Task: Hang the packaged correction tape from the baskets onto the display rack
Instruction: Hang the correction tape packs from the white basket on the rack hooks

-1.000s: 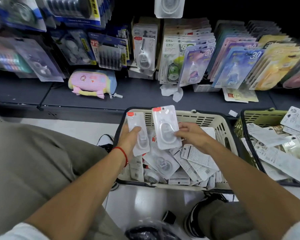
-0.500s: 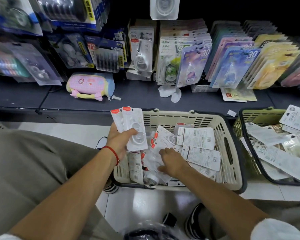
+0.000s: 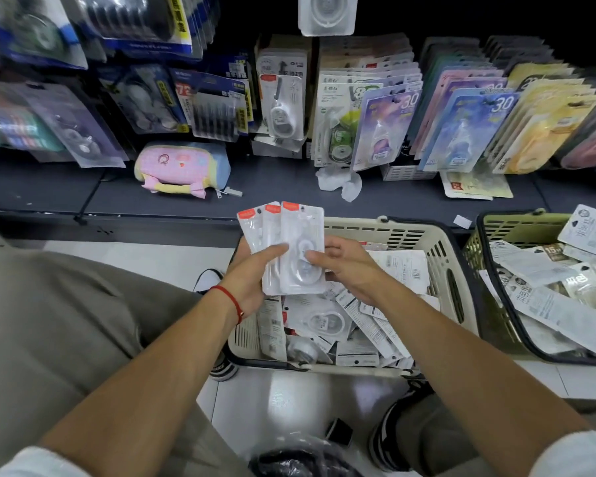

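Above the cream basket (image 3: 441,270), both hands pinching three fanned correction tape packs (image 3: 291,235).

Dim, cool overhead lighting leaves the upper background behind the hanging display packs nearly black, while the glossy white tiled floor (image 3: 283,401) carries a soft pale glare patch between the feet. Wide-angle distortion bows the dark grey shelf edge (image 3: 152,215) and stretches both forearms toward the lower corners. Blister packs at the upper left (image 3: 49,39) are smeared and out of focus; central packaging remains moderately sharp.
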`<state>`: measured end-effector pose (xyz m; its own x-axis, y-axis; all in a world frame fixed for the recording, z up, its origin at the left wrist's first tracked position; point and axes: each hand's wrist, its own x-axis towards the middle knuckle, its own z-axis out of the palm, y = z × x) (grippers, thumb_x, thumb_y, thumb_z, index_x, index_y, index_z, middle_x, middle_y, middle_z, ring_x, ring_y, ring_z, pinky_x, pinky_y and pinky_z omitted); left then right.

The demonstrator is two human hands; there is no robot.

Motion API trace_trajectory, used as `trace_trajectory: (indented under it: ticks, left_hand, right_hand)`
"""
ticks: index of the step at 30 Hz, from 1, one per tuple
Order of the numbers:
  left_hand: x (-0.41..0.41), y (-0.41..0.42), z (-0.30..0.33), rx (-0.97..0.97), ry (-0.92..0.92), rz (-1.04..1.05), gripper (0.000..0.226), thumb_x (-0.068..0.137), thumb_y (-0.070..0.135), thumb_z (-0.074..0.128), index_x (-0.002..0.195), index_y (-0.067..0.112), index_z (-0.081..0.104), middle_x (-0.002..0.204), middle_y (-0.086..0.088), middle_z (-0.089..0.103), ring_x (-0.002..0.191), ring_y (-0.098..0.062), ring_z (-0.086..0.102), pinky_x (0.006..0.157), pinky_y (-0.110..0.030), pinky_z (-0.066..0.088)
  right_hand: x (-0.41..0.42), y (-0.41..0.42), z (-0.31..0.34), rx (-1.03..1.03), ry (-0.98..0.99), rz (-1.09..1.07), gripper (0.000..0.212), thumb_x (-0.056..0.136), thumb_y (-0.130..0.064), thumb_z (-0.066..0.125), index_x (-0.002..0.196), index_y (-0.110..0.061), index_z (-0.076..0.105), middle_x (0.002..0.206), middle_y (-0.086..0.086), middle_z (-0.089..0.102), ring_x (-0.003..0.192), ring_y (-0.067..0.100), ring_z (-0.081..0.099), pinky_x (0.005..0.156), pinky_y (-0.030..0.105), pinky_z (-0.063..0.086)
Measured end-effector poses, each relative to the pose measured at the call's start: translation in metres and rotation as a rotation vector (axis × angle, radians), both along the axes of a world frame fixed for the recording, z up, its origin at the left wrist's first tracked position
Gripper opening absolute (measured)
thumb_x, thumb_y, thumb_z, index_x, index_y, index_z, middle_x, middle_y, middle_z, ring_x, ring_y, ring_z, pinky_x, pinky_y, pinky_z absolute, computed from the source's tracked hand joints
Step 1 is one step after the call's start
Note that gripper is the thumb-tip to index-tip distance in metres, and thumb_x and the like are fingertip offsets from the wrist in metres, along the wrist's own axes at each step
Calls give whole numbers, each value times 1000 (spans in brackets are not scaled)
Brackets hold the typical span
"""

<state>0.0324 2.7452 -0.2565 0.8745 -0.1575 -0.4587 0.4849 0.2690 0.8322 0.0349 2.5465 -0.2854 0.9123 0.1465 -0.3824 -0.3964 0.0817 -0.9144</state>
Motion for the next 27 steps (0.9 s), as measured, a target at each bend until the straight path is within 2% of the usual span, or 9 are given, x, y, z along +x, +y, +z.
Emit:
trace_trajectory:
  ticks: [4,7,9,10,12,14,19,24,27]
  left_hand:
    - [3,11,2,79,-32,79,75,85,-2,82,145,24,46,136,-8,69,121,-32,70,97,-62,57]
    - [10,27,3,138,-56,220,77,80,-5,84,141,24,47,131,-4,70,117,-26,71,94,-59,60]
    - [14,38,4,190,-68,304,78,78,-2,87,139,25,47,127,-1,70,114,-24,72,90,-57,62]
    - [15,43,4,220,-68,336,78,77,0,88,138,26,48,125,0,70,114,-24,71,89,-57,62]
    - [14,51,3,276,-60,385,78,76,2,90,137,26,48,125,-1,69,114,-25,70,91,-57,61]
    - [12,54,-1,329,-60,407,78,74,4,91,135,28,48,125,1,68,112,-22,69,93,-57,61]
    - [8,52,-5,422,-120,365,74,74,6,92,128,33,48,119,7,66,108,-13,67,97,-52,60]
    - [8,40,-3,536,-251,268,79,75,8,92,134,32,45,122,10,63,112,-15,64,100,-43,55]
    - [4,22,-2,576,-326,164,79,73,13,95,129,39,45,109,26,64,100,3,63,90,-30,53]
  right_hand:
    - [7,31,1,-117,-49,-56,33,91,-33,82,115,-12,73,103,9,79,91,22,78,75,35,64]
    - [2,39,-12,-197,28,-62,30,104,-40,64,113,-12,71,100,9,77,79,19,73,73,40,65]
    - [-8,44,-34,-488,62,124,28,105,-38,62,116,-13,69,109,6,74,90,21,72,89,50,63]
    - [-15,50,-45,-604,75,271,33,103,-38,65,124,-12,66,119,5,71,102,24,71,95,46,60]
    - [-28,64,-63,-695,70,475,45,100,-35,71,137,-10,62,133,6,68,121,28,67,99,34,52]
    - [-39,78,-75,-710,41,503,42,100,-24,72,138,-11,61,136,9,69,125,30,65,104,34,50]
    - [-35,74,-78,-749,39,320,28,101,-19,64,127,-8,62,125,15,72,115,33,68,93,36,55]
    - [-9,44,-33,-486,44,-133,26,101,-20,60,126,-13,58,120,8,72,102,25,71,91,52,61]
    - [2,35,0,-417,-58,-236,18,101,-26,61,117,-18,57,114,2,72,100,19,71,89,51,61]
